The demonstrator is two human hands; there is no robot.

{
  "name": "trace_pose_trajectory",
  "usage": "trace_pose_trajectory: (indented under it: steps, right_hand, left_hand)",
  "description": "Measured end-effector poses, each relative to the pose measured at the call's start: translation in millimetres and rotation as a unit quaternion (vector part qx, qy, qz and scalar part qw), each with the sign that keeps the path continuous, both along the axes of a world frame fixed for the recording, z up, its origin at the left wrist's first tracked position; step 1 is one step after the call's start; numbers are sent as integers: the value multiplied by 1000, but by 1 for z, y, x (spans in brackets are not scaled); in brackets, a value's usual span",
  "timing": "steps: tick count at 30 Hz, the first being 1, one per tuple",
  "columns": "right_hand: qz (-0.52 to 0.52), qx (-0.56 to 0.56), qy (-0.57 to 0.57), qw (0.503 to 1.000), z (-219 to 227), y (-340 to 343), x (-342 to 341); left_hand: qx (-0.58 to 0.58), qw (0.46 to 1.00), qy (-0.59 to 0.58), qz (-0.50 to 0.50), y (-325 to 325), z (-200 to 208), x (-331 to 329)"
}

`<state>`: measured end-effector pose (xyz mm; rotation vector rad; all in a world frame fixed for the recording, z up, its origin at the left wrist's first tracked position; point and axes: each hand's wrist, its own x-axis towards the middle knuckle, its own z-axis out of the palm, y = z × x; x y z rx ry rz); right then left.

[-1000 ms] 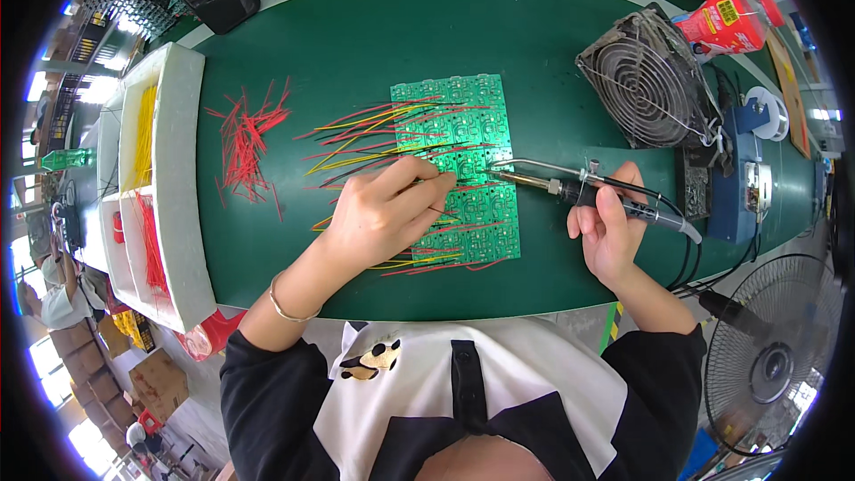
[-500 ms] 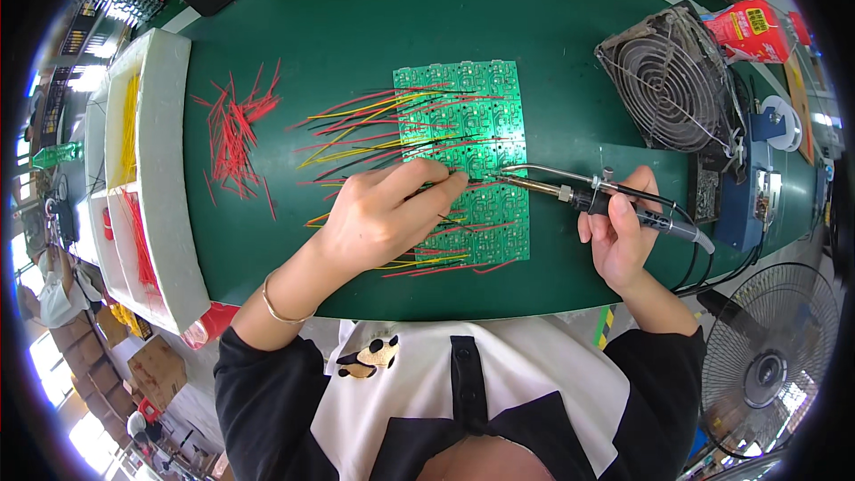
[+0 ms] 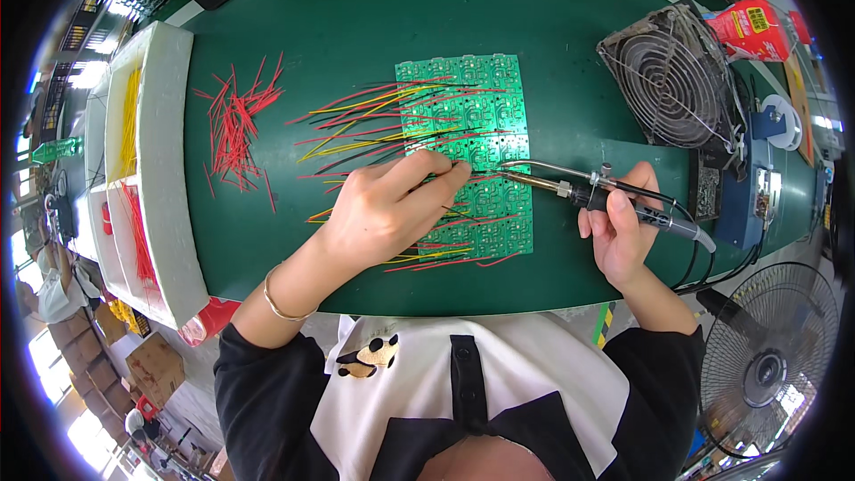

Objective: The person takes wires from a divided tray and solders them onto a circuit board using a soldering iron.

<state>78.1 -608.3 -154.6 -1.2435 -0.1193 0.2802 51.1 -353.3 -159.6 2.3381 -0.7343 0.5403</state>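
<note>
A green circuit board panel [image 3: 494, 111] lies on the green table in front of me, with red, yellow and black wires [image 3: 356, 110] running across it and out past its left edge. My left hand [image 3: 383, 209] rests over the panel's left side, thumb and forefinger pinched on a thin wire that the fingers mostly hide. My right hand [image 3: 623, 227] grips a soldering iron [image 3: 592, 198] from the right. A curved metal tube runs above the iron, and both tips meet the board close to my left fingertips.
Loose red wires [image 3: 240, 120] lie in a pile at left, beside a white foam box [image 3: 183, 169] holding yellow and red wires. A square fan with a wire guard [image 3: 663, 80] stands at the back right. Near it are a blue solder feeder [image 3: 744, 187] and a red packet [image 3: 753, 28].
The whole view has shifted slightly, so the panel sits a little higher in it. Both hands keep nearly the same pose, with the iron's tip still close to my left fingertips.
</note>
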Motion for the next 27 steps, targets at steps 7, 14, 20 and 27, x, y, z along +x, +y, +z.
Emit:
trace_pose_trajectory:
  steps: [7, 14, 20, 27]
  right_hand:
    - [-2, -3, -16, 1000, -1, -1, 0]
    - [-1, -2, -12, 1000, -1, 1, 0]
    - [-15, -49, -32, 998, 0, 4, 0]
    - [2, -11, -6, 1000, 0, 0, 0]
  left_hand:
    - [8, 1000, -10, 1, 1, 1, 0]
    - [7, 1000, -13, 2, 0, 0, 1]
    - [6, 1000, -8, 4, 0, 2, 0]
    - [3, 1000, -4, 4, 0, 1, -1]
